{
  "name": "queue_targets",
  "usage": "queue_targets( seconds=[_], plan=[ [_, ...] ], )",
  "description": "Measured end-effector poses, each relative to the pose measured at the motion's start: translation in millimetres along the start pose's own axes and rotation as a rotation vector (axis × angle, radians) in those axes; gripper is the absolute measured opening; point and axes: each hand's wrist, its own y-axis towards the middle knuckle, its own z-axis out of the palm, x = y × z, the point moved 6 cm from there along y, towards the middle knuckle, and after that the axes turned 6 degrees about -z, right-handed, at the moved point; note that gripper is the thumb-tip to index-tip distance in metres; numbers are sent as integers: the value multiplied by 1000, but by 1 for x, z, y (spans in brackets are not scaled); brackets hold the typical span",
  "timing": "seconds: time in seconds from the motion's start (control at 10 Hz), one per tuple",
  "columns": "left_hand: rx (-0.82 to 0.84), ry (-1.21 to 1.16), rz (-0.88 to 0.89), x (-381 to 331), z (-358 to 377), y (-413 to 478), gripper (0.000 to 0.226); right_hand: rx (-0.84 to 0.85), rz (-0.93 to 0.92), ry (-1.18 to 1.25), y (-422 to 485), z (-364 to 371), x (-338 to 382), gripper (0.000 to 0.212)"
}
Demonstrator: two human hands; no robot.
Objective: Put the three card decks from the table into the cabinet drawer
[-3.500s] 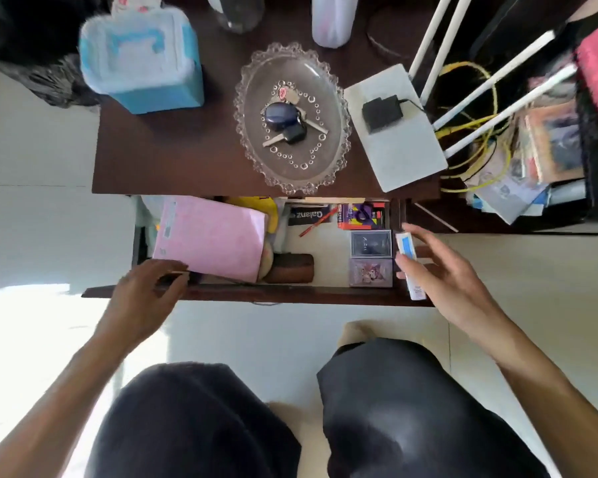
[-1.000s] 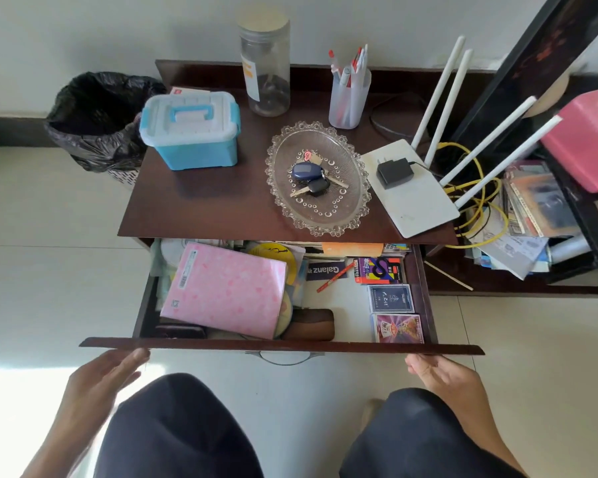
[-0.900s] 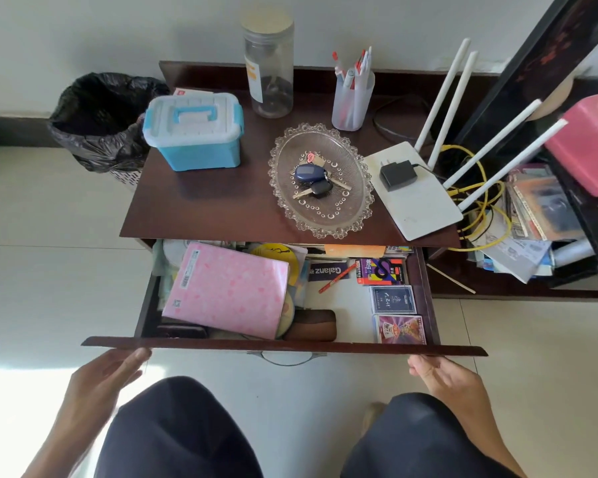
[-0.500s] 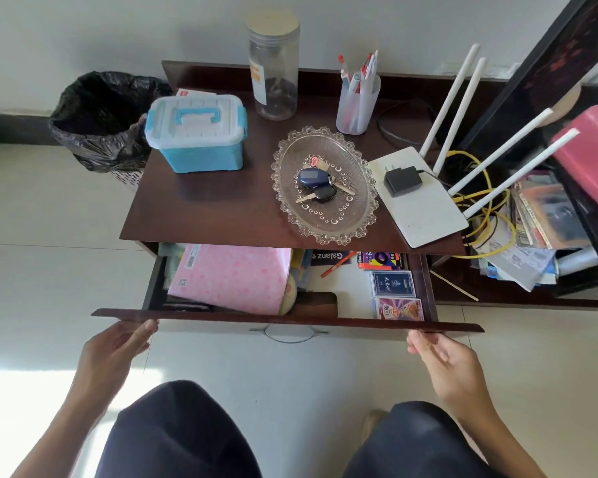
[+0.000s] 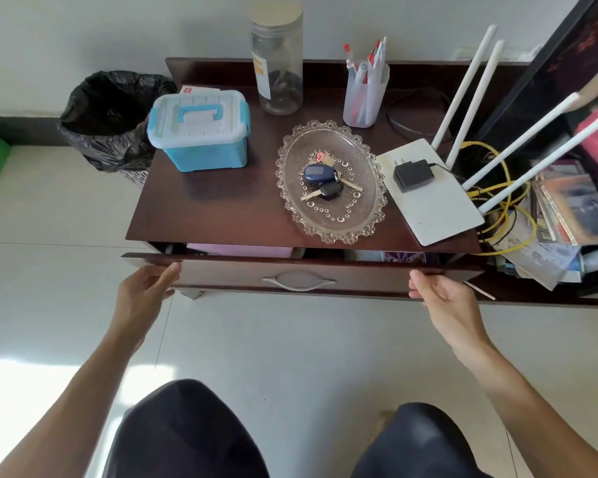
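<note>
The dark wooden cabinet drawer (image 5: 359,278) is almost pushed in, with only a narrow gap left under the tabletop. Through the gap I see the edge of one purple patterned card deck (image 5: 405,257) at the right and a strip of the pink notebook (image 5: 239,250) at the left. The other decks are hidden under the tabletop. My left hand (image 5: 145,292) presses flat against the drawer front's left end. My right hand (image 5: 439,298) presses on its right end. Neither hand holds anything.
On the brown tabletop (image 5: 214,208) stand a blue-and-white storage box (image 5: 199,129), a clear jar (image 5: 277,60), a pen cup (image 5: 365,91), a glass dish with keys (image 5: 330,181) and a white router (image 5: 432,191). A black-lined bin (image 5: 111,119) sits at the left; cluttered shelves (image 5: 567,215) at the right.
Both hands have pushed the drawer inward, from wide open to nearly shut. The decks and the notebook have slid out of sight under the tabletop.
</note>
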Motion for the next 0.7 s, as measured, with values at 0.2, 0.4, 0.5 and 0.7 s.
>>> queue_targets(
  seconds=[0.2, 0.4, 0.5, 0.7],
  plan=[
    [-37, -9, 6, -8, 13, 22, 28, -14, -18, 20, 27, 7, 8, 33],
    [-60, -46, -23, -6, 15, 24, 37, -32, -14, 21, 25, 8, 10, 28],
    [-50, -51, -26, -7, 16, 19, 34, -5, -7, 41, 19, 9, 17, 22],
    [18, -45, -66, 4, 10, -13, 15, -40, -91, 103, -36, -36, 66, 13]
  ],
)
